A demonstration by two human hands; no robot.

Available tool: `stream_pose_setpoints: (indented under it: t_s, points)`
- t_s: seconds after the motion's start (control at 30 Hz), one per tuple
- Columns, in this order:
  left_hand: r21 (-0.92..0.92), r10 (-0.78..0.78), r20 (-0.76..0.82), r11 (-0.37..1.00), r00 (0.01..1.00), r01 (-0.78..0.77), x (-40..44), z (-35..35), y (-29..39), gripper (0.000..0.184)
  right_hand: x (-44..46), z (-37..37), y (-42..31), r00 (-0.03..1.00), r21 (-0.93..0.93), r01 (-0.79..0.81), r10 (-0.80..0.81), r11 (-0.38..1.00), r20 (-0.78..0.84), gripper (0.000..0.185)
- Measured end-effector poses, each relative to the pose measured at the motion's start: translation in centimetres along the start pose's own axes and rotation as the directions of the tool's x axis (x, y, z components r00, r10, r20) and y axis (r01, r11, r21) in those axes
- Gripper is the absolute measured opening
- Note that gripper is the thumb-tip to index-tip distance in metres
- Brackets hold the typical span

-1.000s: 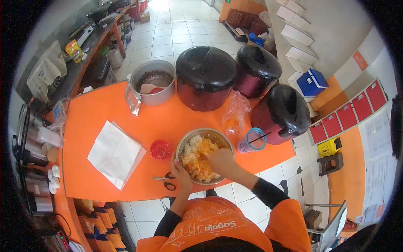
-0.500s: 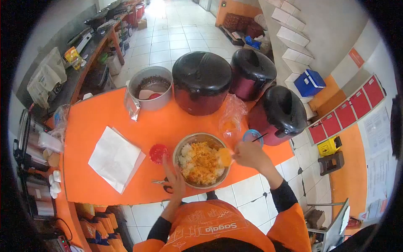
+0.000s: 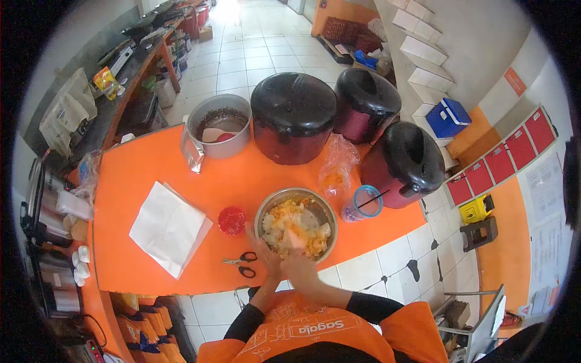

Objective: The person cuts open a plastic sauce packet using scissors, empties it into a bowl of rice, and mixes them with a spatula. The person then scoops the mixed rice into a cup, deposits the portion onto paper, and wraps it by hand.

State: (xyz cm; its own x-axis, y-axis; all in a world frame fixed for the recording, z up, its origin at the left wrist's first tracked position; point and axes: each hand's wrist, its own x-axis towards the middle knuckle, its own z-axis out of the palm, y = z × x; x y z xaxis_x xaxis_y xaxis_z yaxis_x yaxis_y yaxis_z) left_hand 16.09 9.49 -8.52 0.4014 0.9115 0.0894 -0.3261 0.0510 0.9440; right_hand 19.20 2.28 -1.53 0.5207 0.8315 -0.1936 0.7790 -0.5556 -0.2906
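Observation:
A steel bowl [image 3: 331,241] holds white rice [image 3: 275,227] mixed with an orange-yellow seasoning. My right hand [image 3: 298,269] is closed around a rice paddle [image 3: 295,239], blurred by motion, whose blade is down in the rice. Against the bowl's left side rests my left hand [image 3: 264,257], fingers stretched out and holding nothing. To its left, scissors with black handles [image 3: 247,264] lie on the orange table [image 3: 212,290]. A small red bowl [image 3: 232,221] sits just beyond the left fingertips.
White paper sheets [image 3: 166,230] lie at the left. Behind the steel bowl stand a metal pot [image 3: 233,148] and dark-lidded rice cookers [image 3: 293,136]. A plastic bag [image 3: 338,172] and a blue-rimmed cup with a straw [image 3: 357,209] are at the right.
My right hand moved left and down from beside the cup, bringing the paddle into the rice. My left hand shifted right to the bowl, uncovering the scissors. More white rice shows.

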Motion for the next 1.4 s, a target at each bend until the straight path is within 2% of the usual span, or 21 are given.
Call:
stream_pose_setpoints:
  t_s: [0.07,0.1,0.2,0.27,0.37,0.43,0.57,0.7,0.77,0.83,0.87,0.93,0.97,1.0,1.07,1.13,1.2,1.23,1.27,1.3,1.4]
  points:
    - [-0.219,-0.066,0.002,0.973,0.998,0.065,-0.5,0.1,-0.5,0.049,-1.7,-1.7,-2.3,0.967,-0.419,0.244,-0.188,0.875,0.171,0.016]
    - [-0.329,-0.087,0.008,0.940,0.996,0.085,-0.6,0.1,-0.6,0.050,-1.2,-1.4,-1.9,0.967,-0.419,0.247,-0.192,0.874,0.171,0.016]
    - [-0.499,-0.097,0.039,0.861,0.995,0.103,0.1,-0.2,-0.9,0.051,1.9,-0.7,1.2,0.961,-0.083,0.240,-0.225,0.967,0.159,0.020]
    - [-0.523,-0.106,0.045,0.845,0.993,0.114,0.6,-0.5,-0.5,0.051,4.3,-5.3,3.6,0.960,-0.239,0.279,-0.263,0.930,0.098,0.018]
    - [-0.398,-0.146,-0.024,0.909,0.989,0.125,0.9,-0.8,1.8,0.051,3.9,-9.6,4.7,0.967,-0.124,0.240,-0.248,0.963,-0.056,0.016]
    - [-0.265,-0.187,-0.106,0.952,0.977,0.153,0.7,-1.6,2.1,0.051,1.6,-9.4,1.9,0.949,-0.145,0.309,-0.314,0.940,-0.009,0.015]
    - [-0.478,-0.132,-0.006,0.871,0.991,0.113,1.1,-3.2,1.6,0.055,2.5,-2.6,1.9,0.940,-0.093,0.337,-0.340,0.937,-0.020,0.017]
    - [-0.707,-0.166,0.123,0.677,0.978,0.204,0.9,-4.7,1.6,0.059,3.9,-7.8,1.6,0.937,-0.062,0.341,-0.335,0.938,0.097,0.022]
    - [-0.725,-0.186,0.107,0.657,0.977,0.204,0.7,-5.1,1.1,0.059,3.0,-5.4,1.7,0.926,-0.203,0.376,-0.372,0.904,0.063,0.026]
    - [-0.740,-0.201,0.100,0.640,0.974,0.208,0.5,-5.9,0.5,0.059,3.0,-4.0,1.8,0.919,-0.188,0.391,-0.393,0.901,0.027,0.027]
    - [-0.529,-0.216,0.046,0.823,0.975,0.207,0.1,-6.6,0.0,0.059,3.2,-3.7,1.7,0.908,-0.175,0.412,-0.419,0.894,-0.006,0.029]
    - [-0.259,-0.216,-0.031,0.945,0.976,0.201,-1.4,-9.9,-0.6,0.059,3.5,-4.9,2.7,0.930,-0.164,0.368,-0.359,0.915,0.084,0.028]
    - [0.022,-0.079,-0.240,0.996,0.968,0.087,-1.7,-12.2,-0.7,0.060,4.2,-5.9,2.9,0.940,-0.172,0.327,-0.300,0.929,0.165,0.027]
    - [0.316,0.103,-0.402,0.948,0.910,0.032,-1.5,-13.8,0.3,0.060,4.0,-7.2,2.3,0.928,-0.169,0.360,-0.334,0.917,0.166,0.027]
    - [0.608,0.331,-0.513,0.791,0.792,0.063,0.3,-16.9,3.5,0.063,2.9,-9.5,0.9,0.969,-0.205,0.209,-0.174,0.956,0.175,0.024]
    - [0.902,0.303,-0.353,0.362,0.885,0.236,3.6,-20.2,7.3,0.070,3.4,-5.2,0.8,0.956,-0.208,0.286,-0.263,0.936,0.129,0.021]
    - [0.919,0.236,-0.274,-0.220,0.932,0.326,9.3,-25.0,5.7,0.071,3.9,-4.0,0.6,0.937,-0.227,0.349,-0.341,0.909,0.076,0.019]
    - [0.922,0.237,-0.269,-0.217,0.934,0.321,9.7,-25.6,5.3,0.071,4.5,-4.6,0.7,0.940,-0.199,0.320,-0.284,0.926,0.191,0.018]
    - [0.908,0.126,-0.344,-0.208,0.931,0.364,9.8,-26.0,5.0,0.069,4.7,-5.0,1.0,0.926,-0.173,0.285,-0.223,0.943,0.305,0.018]
    - [0.890,0.015,-0.415,-0.203,0.910,0.409,10.0,-26.5,4.2,0.067,4.6,-5.2,1.3,0.928,-0.179,0.281,-0.219,0.943,0.302,0.018]
    - [0.915,0.116,-0.337,-0.191,0.934,0.354,10.0,-28.9,2.0,0.055,4.2,-5.8,1.9,0.939,-0.134,0.286,-0.250,0.949,0.238,0.018]
